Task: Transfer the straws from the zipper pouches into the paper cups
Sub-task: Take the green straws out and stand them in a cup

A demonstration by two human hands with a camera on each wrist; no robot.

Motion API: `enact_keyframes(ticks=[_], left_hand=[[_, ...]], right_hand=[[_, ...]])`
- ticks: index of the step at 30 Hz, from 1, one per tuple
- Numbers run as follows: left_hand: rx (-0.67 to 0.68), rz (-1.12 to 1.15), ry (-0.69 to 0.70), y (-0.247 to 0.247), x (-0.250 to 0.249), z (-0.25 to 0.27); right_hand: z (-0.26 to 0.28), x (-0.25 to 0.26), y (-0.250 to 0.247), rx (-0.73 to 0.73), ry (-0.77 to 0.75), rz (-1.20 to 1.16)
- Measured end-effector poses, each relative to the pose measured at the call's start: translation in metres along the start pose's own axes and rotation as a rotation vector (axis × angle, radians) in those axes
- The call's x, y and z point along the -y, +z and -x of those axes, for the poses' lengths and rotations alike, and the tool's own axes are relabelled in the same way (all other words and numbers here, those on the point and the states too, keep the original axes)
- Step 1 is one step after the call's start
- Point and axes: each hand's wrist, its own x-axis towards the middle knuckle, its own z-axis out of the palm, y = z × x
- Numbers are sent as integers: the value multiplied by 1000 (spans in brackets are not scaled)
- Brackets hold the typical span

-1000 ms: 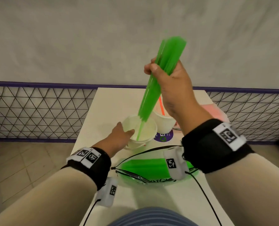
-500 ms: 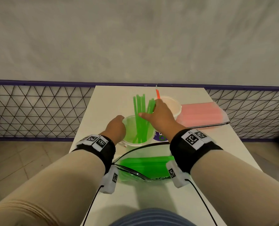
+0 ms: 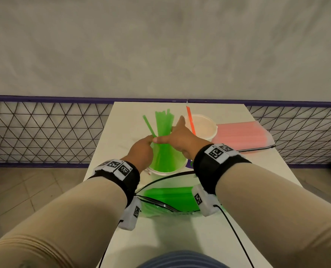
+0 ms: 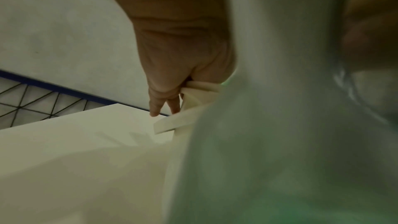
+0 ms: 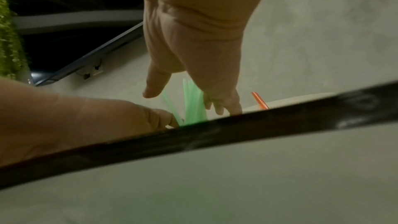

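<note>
Head view: the green straws [image 3: 161, 132], carried above the table a second ago in the right hand [image 3: 177, 141], now stand in the near paper cup [image 3: 167, 167]. That hand has let go; its fingers lie straight against the bundle's right side. The left hand [image 3: 142, 151] grips the cup's left rim. The far paper cup [image 3: 204, 128] holds one orange straw [image 3: 190, 120]. The green pouch [image 3: 170, 198], nearest the person, still shows green inside, and the pink pouch [image 3: 242, 136] lies far right, full. Left wrist view: left-hand fingers [image 4: 163, 101] curl on the cup's paper handle [image 4: 172, 123]. Right wrist view: the right-hand fingers [image 5: 219, 105] are extended beside the straws, holding nothing. Judgement: one batch is delivered; both pouches still need emptying.
</note>
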Motion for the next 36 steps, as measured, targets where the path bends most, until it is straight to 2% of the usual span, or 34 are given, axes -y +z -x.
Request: enact_keyframes(ticks=[4, 11, 16, 18, 23, 27, 30, 33, 34, 35, 36], left_hand=[[24, -9, -25, 3, -7, 3], [-17, 51, 0, 6, -3, -5], [-15, 141, 47, 4, -1, -8], [-14, 143, 62, 3, -2, -8], [-38, 99, 122, 6, 2, -10], [-47, 128, 127, 4, 4, -8], [-63, 235, 89, -5, -1, 2], [-130, 425, 22, -15, 9, 18], [-141, 481, -10, -17, 18, 24], [-135, 518, -54, -17, 29, 31], [-110, 535, -96, -17, 41, 39]], right_hand=[[-6, 10, 11, 10, -51, 71], [-11, 18, 20, -45, -209, 91], [-17, 30, -3, -65, -196, -283], [-21, 23, -13, -69, -159, -315], [-32, -13, -25, -91, -74, -22], [-29, -20, -35, -107, -27, 60], [-11, -10, -41, -194, -112, 176], [30, 8, -40, -324, -327, 288], [45, 13, -40, -288, -397, 300], [63, 16, -41, -178, -436, 322], [79, 16, -40, -1, -437, 381]])
